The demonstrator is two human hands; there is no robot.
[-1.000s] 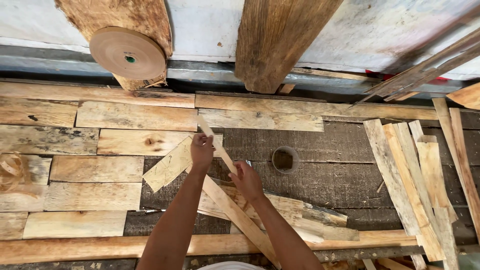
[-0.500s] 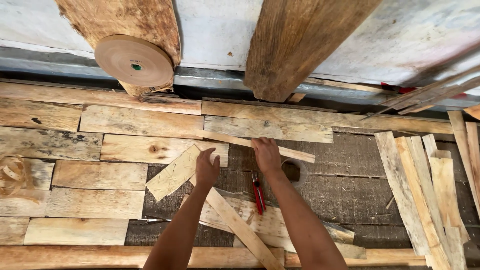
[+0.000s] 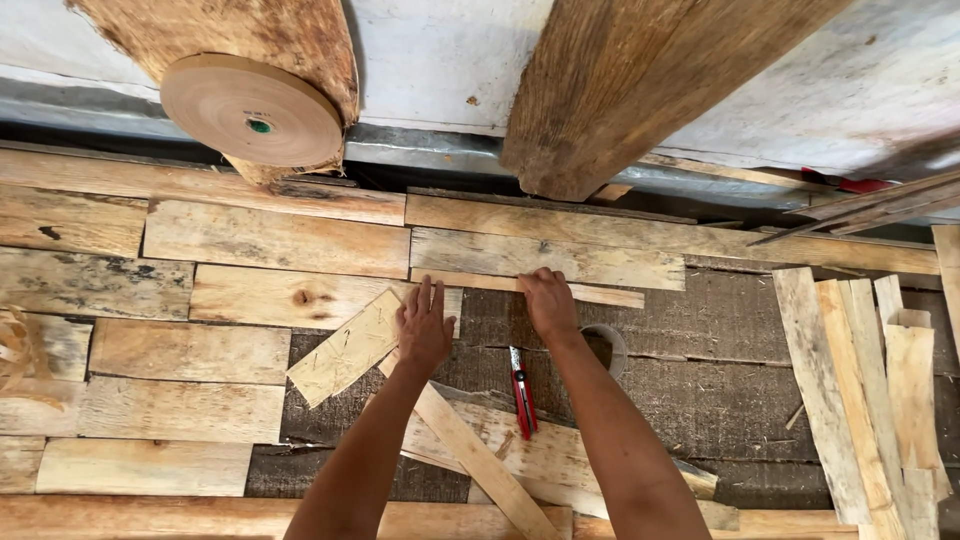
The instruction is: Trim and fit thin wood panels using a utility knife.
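- Overhead, a round roll of tan paper tape (image 3: 252, 109) with a small green core sat against a rough wooden post at the upper left; no labels or signs could be made out on it.
- A second, broader timber post (image 3: 640, 80) leaned down from the top centre, in front of a pale, stained wall.
- The left hand (image 3: 424, 328) lay flat and open, fingers spread, pressing on the right end of a short pale veneer plank (image 3: 300, 298) and on the upper corner of a tilted, lighter offcut (image 3: 345, 347).
- The right hand (image 3: 548, 301) was curled, fingertips down, pressing on a thin narrow wood strip (image 3: 520, 287) that lay level just below a longer plank (image 3: 545, 256); whether it pinched the strip or only pressed it could not be told.
- That strip ran from just above the left hand, under the right hand's fingers, and out to the right beyond them.
- A red utility knife (image 3: 522, 390) lay on the dark woven mat (image 3: 700, 380), between the two forearms and just below the right hand, touched by neither.
- A roll of clear tape (image 3: 606, 347) lay just right of the right wrist, partly hidden by it.
- Rows of flat veneer pieces covered the mat at the left, and a loose stack of long slats (image 3: 860, 390) lay well apart at the right.
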